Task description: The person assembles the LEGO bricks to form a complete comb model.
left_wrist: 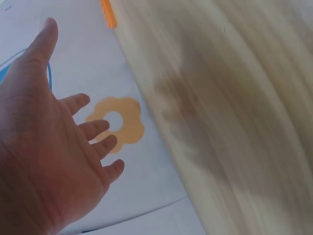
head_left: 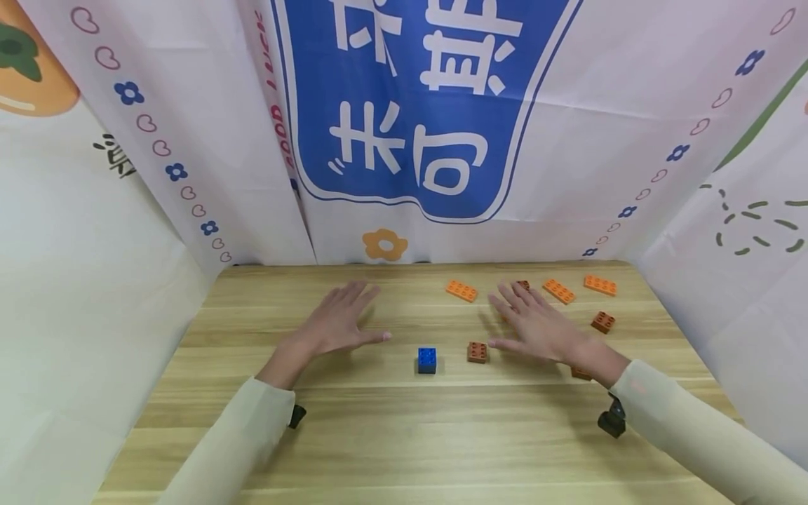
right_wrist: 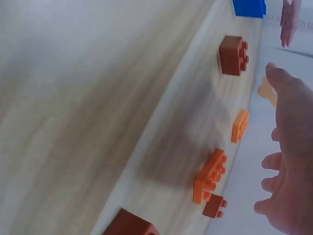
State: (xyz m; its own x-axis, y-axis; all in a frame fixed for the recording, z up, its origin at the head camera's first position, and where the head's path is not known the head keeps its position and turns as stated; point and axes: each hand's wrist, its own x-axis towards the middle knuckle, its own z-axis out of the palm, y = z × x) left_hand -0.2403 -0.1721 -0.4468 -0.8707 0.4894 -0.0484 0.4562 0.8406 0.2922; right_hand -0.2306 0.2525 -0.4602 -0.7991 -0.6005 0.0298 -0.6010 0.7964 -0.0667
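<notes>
My left hand (head_left: 334,324) hovers over the left part of the wooden table, fingers spread and holding nothing. Over the right part, my right hand (head_left: 541,328) is likewise spread, palm down and free of any object. Between the hands stands a blue toy brick (head_left: 426,360). Beside it, close to the right thumb, lies a brown brick (head_left: 477,353). Under the right hand an orange brick (right_wrist: 209,177) shows in the right wrist view, with a small brown brick (right_wrist: 214,206) next to it; the hand mostly covers both in the head view.
Flat orange bricks (head_left: 462,291) lie toward the table's back edge, others (head_left: 559,291) at the back right. More brown bricks (head_left: 603,322) sit at the right, one (head_left: 581,373) partly under the right wrist. A printed white cloth (head_left: 568,175) borders the wooden table (head_left: 404,442).
</notes>
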